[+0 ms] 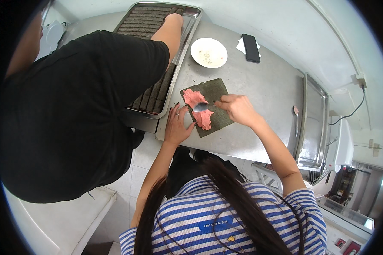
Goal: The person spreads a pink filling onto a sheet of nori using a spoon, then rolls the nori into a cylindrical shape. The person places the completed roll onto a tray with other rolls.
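Left hand (pixel 178 126) is splayed against the seaweed sheet (pixel 220 120); pink paste (pixel 194 97) should be spread evenly with the spoon (pixel 200 107) gripped by the right hand (pixel 238 109).

Bright, even light lays a soft sheen on the metal table (pixel 266 95), fisheye edges curving into black.

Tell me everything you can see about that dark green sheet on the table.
The dark green sheet looks like dried seaweed: thin, roughly square and matte. It lies flat on the grey metal table, turned at an angle. An uneven band of pink paste covers part of its left side; the right side is mostly bare. The left hand rests at its left edge, while the right hand holds a spoon over the paste.
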The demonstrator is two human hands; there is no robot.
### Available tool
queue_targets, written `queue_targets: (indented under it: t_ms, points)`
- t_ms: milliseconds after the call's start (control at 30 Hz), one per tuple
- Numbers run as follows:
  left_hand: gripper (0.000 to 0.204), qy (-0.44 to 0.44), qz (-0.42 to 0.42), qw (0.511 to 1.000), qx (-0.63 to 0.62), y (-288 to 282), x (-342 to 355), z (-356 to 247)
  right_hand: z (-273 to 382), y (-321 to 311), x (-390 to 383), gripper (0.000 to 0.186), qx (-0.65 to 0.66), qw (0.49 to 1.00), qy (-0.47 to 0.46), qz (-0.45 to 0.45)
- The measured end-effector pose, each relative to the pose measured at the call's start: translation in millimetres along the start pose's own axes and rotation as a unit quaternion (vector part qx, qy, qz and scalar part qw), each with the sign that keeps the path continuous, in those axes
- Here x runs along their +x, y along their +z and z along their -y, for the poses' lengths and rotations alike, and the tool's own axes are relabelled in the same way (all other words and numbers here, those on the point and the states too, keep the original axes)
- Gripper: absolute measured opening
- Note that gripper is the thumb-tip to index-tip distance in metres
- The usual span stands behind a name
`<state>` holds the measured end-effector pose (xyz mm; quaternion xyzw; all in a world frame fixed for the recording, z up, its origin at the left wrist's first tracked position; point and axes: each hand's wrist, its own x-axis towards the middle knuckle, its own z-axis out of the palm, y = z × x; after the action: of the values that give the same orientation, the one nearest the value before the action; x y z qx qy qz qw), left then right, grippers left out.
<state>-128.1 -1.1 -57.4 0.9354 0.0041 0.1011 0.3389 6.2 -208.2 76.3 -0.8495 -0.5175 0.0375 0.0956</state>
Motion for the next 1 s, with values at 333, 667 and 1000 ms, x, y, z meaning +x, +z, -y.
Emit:
queue_targets:
  t_ms: [333,667,1000]
  points:
    - [0.063,0.005,-0.016,1.0,-0.027,0.5,-1.0,1.6,-2.1,27.3,-5.8,0.025,-0.061,0.997,-0.044,-0.018]
    - [0.063,-0.004,-0.017,0.999,-0.027,0.7,-0.5,0.4,-7.8,38.2,10.6,0.025,-0.099,0.995,-0.027,-0.01]
    - [0.061,-0.005,-0.016,0.999,-0.028,-1.7,-0.3,-1.4,-9.9,43.8,27.4,0.028,-0.076,0.996,-0.028,-0.032]
